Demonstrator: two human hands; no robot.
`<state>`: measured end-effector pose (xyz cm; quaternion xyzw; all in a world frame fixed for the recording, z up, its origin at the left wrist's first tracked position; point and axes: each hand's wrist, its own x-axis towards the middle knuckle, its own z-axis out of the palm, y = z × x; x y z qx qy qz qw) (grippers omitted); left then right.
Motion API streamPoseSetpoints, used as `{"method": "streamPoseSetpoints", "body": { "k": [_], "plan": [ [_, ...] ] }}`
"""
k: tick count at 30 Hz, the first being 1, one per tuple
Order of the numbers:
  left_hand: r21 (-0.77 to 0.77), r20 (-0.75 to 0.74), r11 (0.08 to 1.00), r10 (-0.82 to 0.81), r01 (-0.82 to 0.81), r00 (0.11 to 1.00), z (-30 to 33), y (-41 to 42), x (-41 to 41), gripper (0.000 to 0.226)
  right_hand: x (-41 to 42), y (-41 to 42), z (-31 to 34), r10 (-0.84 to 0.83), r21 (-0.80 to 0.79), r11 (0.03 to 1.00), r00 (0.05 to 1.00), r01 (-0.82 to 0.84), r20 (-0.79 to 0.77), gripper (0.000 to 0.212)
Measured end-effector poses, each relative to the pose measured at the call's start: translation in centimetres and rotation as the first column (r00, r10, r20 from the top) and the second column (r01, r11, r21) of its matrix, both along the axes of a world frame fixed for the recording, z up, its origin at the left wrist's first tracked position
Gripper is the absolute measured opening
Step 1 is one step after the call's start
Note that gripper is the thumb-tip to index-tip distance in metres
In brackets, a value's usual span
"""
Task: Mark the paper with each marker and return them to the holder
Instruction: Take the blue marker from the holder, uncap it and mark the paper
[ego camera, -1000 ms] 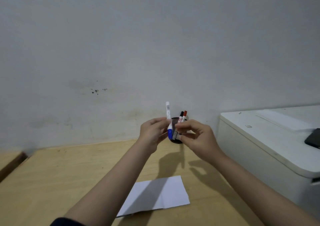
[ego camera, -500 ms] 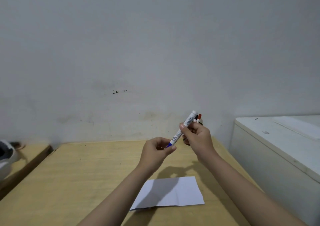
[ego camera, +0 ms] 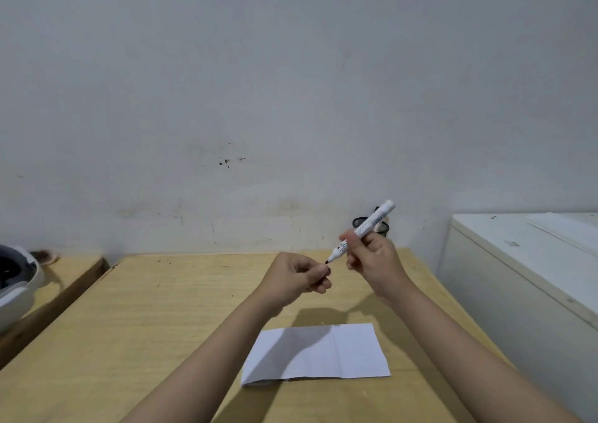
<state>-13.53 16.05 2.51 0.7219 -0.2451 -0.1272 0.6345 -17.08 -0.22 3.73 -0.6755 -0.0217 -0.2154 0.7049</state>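
My right hand (ego camera: 372, 262) grips a white marker (ego camera: 372, 223) by its barrel, tilted with its bare dark tip pointing down-left. Just below that tip, my left hand (ego camera: 296, 277) is closed around the marker's cap (ego camera: 326, 272); only a dark sliver of the cap shows between the fingers. The black mesh holder (ego camera: 359, 221) stands at the table's back edge, mostly hidden behind my right hand and the marker. A folded white sheet of paper (ego camera: 336, 351) lies flat on the wooden table (ego camera: 155, 319), nearer to me and below both hands.
A white appliance (ego camera: 524, 260) stands against the table's right side. At the far left, a white and dark rounded object (ego camera: 14, 280) rests on a second wooden surface, separated from the table by a gap. A grey wall closes off the back.
The cap has come off the marker: my left hand has drawn down and away with it, and the bare tip shows. My right hand tilted the marker from upright to slanted.
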Motion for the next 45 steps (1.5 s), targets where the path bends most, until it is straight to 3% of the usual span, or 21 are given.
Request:
{"method": "streamPoseSetpoints", "body": {
  "k": [2,5,9,13,19,23,26,30,33,38,45],
  "plan": [
    [0.074,-0.016,0.997,-0.006,0.007,1.0,-0.6,0.8,0.7,0.011,0.2,-0.9,0.5,-0.009,0.104,0.995,0.999,0.006,0.032,0.02],
    [0.205,0.04,0.973,0.103,-0.109,0.994,-1.7,1.7,2.0,0.008,0.2,-1.7,0.4,-0.032,0.082,0.996,0.999,0.03,0.033,0.02],
    [0.45,0.193,0.849,0.211,-0.278,0.958,-3.2,2.5,4.4,0.022,0.0,-1.2,-1.2,-0.07,-0.056,0.996,0.997,0.069,-0.015,0.02],
    [0.615,0.264,0.716,0.208,-0.331,0.942,-5.2,3.9,5.7,0.031,-0.1,-0.6,-2.7,-0.076,-0.084,0.994,0.996,0.073,-0.038,0.02],
    [0.593,0.227,0.743,0.214,-0.309,0.95,-7.0,4.6,6.1,0.039,0.2,1.2,-3.8,-0.047,0.009,0.999,0.994,0.048,-0.094,0.014],
    [0.533,0.143,0.808,0.208,-0.252,0.968,-7.5,5.7,5.6,0.054,0.5,3.3,-4.3,0.043,0.107,0.994,0.991,-0.03,-0.129,0.022],
    [0.447,0.125,0.845,0.267,-0.295,0.956,-7.4,7.3,4.3,0.037,0.8,5.1,-4.8,0.095,0.176,0.982,0.981,-0.065,-0.167,0.025],
    [0.449,0.173,0.838,0.257,-0.309,0.951,-7.3,10.2,1.4,0.012,1.3,7.6,-5.2,0.175,0.273,0.956,0.959,-0.111,-0.223,0.018],
    [0.49,0.181,0.828,0.21,-0.273,0.961,-7.8,11.6,-0.6,0.017,1.6,9.9,-5.7,0.256,0.316,0.934,0.928,-0.165,-0.272,0.015],
    [0.495,0.294,0.791,0.236,-0.358,0.926,-8.8,11.8,-1.8,0.028,1.3,12.6,-8.3,0.201,0.237,0.965,0.894,-0.111,-0.4,0.022],
    [0.447,0.301,0.808,0.267,-0.383,0.915,-9.7,12.1,-2.0,0.018,1.3,12.1,-9.7,0.054,0.106,0.994,0.929,-0.016,-0.366,0.023]
  ]
}}
